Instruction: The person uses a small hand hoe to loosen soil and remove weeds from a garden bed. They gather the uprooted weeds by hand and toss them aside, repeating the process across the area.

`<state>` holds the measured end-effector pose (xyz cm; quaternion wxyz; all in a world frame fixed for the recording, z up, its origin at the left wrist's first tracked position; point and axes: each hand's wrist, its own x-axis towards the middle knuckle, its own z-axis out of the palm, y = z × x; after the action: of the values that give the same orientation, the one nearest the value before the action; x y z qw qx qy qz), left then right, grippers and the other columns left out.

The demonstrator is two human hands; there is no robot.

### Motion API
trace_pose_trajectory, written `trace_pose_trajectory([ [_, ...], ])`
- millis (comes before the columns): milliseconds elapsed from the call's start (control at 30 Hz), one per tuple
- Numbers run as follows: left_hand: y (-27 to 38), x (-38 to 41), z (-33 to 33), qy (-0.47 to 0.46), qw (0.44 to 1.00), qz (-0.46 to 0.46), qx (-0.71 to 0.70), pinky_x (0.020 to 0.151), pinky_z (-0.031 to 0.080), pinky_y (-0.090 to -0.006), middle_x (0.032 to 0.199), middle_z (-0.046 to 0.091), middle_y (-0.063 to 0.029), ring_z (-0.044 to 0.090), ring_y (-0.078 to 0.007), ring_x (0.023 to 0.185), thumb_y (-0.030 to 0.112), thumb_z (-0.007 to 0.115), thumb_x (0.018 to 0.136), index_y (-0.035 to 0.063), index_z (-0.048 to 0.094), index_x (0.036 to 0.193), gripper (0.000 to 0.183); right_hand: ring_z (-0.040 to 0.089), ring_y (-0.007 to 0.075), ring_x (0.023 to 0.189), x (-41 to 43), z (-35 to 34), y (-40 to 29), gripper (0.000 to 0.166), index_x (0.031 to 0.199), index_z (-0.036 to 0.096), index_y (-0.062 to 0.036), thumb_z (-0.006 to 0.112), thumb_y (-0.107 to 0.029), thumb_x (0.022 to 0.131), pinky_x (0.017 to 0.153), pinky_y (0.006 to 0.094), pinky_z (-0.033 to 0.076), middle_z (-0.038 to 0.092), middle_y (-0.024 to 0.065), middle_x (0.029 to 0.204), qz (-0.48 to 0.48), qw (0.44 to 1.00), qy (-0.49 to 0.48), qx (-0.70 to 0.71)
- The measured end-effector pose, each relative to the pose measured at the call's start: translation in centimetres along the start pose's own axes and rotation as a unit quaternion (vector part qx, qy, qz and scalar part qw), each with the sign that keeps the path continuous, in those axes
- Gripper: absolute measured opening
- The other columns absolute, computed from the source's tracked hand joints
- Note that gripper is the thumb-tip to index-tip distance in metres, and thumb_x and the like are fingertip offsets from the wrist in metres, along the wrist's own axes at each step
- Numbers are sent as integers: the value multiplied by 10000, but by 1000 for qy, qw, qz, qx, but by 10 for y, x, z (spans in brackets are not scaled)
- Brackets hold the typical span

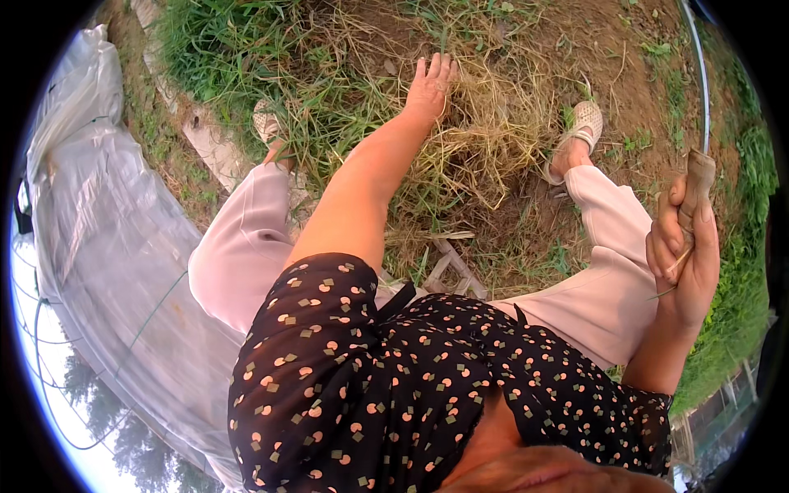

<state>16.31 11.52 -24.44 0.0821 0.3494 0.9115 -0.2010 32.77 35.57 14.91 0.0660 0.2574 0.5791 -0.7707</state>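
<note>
My left hand reaches forward and down to the ground, its fingers stretched out and a little apart at the edge of a heap of dry cut grass. Green grass grows to the left of it. On the right, raised beside my knee, my right hand is closed around the worn wooden handle of a hand tool. From that handle a thin pale metal shaft or blade runs up toward the picture's rim; its far end is out of sight. A dry stalk lies across my right palm.
My shoes, left and right, stand apart on either side of the grass. Plastic sheeting, crossed by green cords, slopes along the left. Flat pale slabs lie beside it. Broken wooden strips rest between my legs.
</note>
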Motion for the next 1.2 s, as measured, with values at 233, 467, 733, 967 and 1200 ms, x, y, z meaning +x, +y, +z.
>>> trace_pose_trajectory([
  [233, 8, 43, 8, 74, 967, -23, -243, 1177, 187, -517, 1573, 263, -167, 200, -347, 1473, 99, 486, 924, 146, 239, 1547, 672, 313, 17, 375, 12, 7, -5, 333, 1070, 392, -21, 359, -352, 1061, 342, 158, 255, 385, -34, 605, -3, 1000, 19, 20],
  [467, 1, 61, 8, 81, 958, 100, -255, 1166, 246, -462, 1393, 514, -150, 400, -272, 1361, 97, 481, 908, 115, 619, 1258, 377, 308, 17, 387, 20, 12, 0, 354, 1073, 394, -16, 372, -369, 1056, 351, 155, 244, 378, -38, 607, 19, 999, 27, 0],
  [733, -8, 55, -13, -118, 931, 31, -343, 802, 538, -446, 1008, 719, -166, 690, -323, 952, 78, 547, 834, 81, 697, 1043, 258, 301, 18, 394, 17, 15, 1, 317, 1100, 431, -10, 382, -321, 1058, 356, 158, 256, 406, -16, 653, 29, 999, 8, -29],
  [967, 35, -76, -4, -174, 814, -80, -548, 815, 523, -463, 1030, 694, -215, 670, -389, 930, 132, 564, 816, 56, 691, 1015, 248, 366, 17, 450, 10, 22, 2, 344, 1117, 478, -12, 419, -345, 1053, 403, 155, 287, 430, -24, 689, 24, 997, -54, -48],
  [1200, 132, -219, -18, -339, 805, 153, -462, 838, 507, -467, 1018, 692, -216, 650, -356, 996, 203, 563, 863, 36, 702, 1026, 271, 374, 16, 488, 1, 24, 12, 353, 1124, 525, -12, 441, -346, 1048, 445, 164, 305, 454, -24, 727, 5, 995, -89, -43],
])
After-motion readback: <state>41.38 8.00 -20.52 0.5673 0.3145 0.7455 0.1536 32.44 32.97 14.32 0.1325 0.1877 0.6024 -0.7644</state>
